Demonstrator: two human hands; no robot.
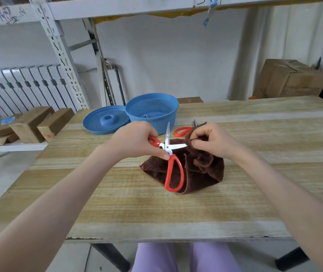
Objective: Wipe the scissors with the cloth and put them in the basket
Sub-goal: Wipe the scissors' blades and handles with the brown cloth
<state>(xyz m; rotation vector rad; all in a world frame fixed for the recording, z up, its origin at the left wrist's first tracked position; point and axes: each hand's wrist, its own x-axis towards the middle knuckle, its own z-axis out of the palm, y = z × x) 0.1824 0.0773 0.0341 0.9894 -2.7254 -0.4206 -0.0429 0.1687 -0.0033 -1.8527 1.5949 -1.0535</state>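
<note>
Red-handled scissors (pixel 173 169) are held spread wide over the wooden table (pixel 254 183). My left hand (pixel 137 140) grips the upper red handle near the pivot. One blade points up, the other points right into a brown cloth (pixel 203 169). My right hand (pixel 213 142) pinches a fold of that cloth around the right blade's tip, and the cloth's lower part rests bunched on the table. Behind my hands stands the blue perforated basket (pixel 152 110), with something small and dark lying inside. A second pair of red-handled scissors (pixel 183 131) lies behind the cloth, partly hidden.
A blue perforated lid (pixel 104 119) lies left of the basket. Wooden blocks (pixel 39 124) sit on a low shelf at the left, beside a metal rack post. A cardboard box (pixel 288 79) stands at the back right. My lap shows below the table's front edge.
</note>
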